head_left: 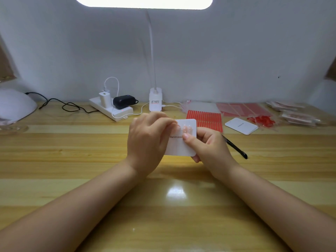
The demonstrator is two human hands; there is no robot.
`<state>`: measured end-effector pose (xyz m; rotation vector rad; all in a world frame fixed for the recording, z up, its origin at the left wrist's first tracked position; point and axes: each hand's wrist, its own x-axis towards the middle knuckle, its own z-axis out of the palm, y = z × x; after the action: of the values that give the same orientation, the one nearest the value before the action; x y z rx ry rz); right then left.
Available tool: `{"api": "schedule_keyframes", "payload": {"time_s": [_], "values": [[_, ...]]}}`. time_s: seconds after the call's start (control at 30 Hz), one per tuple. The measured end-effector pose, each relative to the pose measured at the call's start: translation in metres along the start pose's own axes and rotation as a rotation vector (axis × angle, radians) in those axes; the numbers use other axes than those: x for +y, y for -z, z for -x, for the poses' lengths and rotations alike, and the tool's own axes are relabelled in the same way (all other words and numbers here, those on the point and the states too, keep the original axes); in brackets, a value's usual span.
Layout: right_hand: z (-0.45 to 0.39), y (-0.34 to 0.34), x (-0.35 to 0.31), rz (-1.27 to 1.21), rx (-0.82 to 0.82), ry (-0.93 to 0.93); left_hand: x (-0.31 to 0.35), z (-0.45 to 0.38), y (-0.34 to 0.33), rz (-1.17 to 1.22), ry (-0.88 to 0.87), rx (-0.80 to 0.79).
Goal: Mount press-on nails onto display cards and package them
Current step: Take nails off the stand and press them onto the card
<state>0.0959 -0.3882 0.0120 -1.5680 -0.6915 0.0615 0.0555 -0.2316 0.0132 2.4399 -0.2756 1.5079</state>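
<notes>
Both hands work together: our right hand (209, 144) grips the display card (181, 148) steady while our left hand (147, 137) pinches nails (187, 128) onto it.

Your card (183, 146) is white with black lettering; the sticker sheet (204, 117) is red-striped, the table (72, 151) yellow wood-grain.

Pale wall (236, 51); glossy wooden desk (72, 179); bright lamp head (143, 1) overhead, reflection on desk.
</notes>
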Motion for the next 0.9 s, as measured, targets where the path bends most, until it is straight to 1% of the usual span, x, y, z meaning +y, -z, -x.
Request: {"api": "schedule_keyframes", "payload": {"time_s": [0.1, 0.17, 0.53, 0.77, 0.9], "values": [[-0.0005, 0.0002, 0.0004, -0.016, 0.009, -0.011, 0.0000, -0.0024, 0.0023, 0.030, 0.081, -0.006], [-0.0012, 0.0000, 0.0008, -0.028, 0.018, -0.018, 0.0002, -0.0029, 0.0027, 0.043, 0.085, 0.006], [-0.0011, -0.0001, 0.0005, -0.076, 0.014, -0.020, -0.0001, -0.0032, -0.0003, -0.006, -0.066, 0.094], [-0.0004, 0.0000, 0.0012, -0.075, 0.007, -0.003, -0.0039, -0.0016, -0.0004, -0.120, -0.205, 0.111], [-0.0002, 0.0003, 0.0013, -0.069, 0.015, -0.003, -0.0053, -0.0022, -0.0003, -0.141, -0.230, 0.116]]}}
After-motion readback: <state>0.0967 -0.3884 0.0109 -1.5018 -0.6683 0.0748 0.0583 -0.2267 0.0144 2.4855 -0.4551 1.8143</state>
